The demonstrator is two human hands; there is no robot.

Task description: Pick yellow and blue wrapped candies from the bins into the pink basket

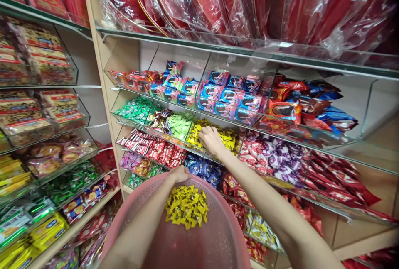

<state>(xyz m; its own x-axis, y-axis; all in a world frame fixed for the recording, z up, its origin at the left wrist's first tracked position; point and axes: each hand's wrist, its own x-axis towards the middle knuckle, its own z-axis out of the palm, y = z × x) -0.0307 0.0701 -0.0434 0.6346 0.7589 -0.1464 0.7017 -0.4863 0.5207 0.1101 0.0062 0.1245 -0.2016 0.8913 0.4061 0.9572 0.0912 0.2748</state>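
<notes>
Yellow candies [187, 206] inside roomy basket's [187, 249] far rim [209, 182]

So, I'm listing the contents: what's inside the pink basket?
Yellow-wrapped candies lie in a pile inside the pink basket. What lies under them is covered, and the left forearm hides part of the inside too.

left hand [180, 174] on basket [230, 206] | right hand [212, 140] at shelved yellow candies [229, 138]
</notes>
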